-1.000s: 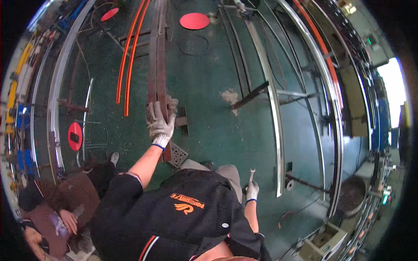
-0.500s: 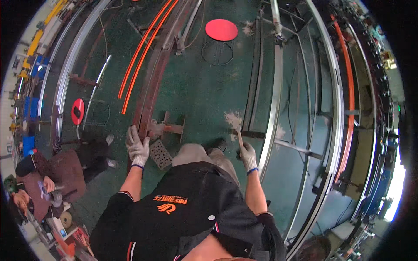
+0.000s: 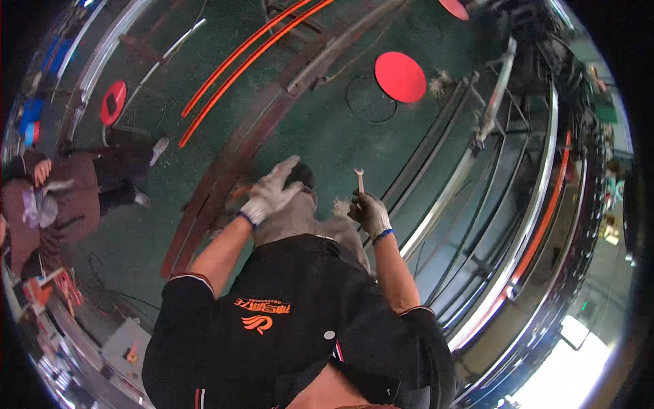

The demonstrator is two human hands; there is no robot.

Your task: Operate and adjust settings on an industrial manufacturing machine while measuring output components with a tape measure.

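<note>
My left hand point(image 3: 271, 192), in a worn white work glove, hovers with fingers spread above the green floor, just right of a long rusty brown steel beam point(image 3: 231, 163). It holds nothing. My right hand point(image 3: 368, 213), also gloved, is closed around a small silver wrench point(image 3: 360, 180) that points up and away from me. My grey trouser legs and black shirt fill the space below both hands.
Two orange bars point(image 3: 235, 68) lie beyond the beam. Red round discs point(image 3: 400, 76) sit on the floor. Long silver rails point(image 3: 477, 157) curve along the right. Another person point(image 3: 48, 204) in brown crouches at the left.
My view has swung left and tilted. My left hand has come off the beam and now hangs free with fingers spread. My right hand has lifted with the wrench.
</note>
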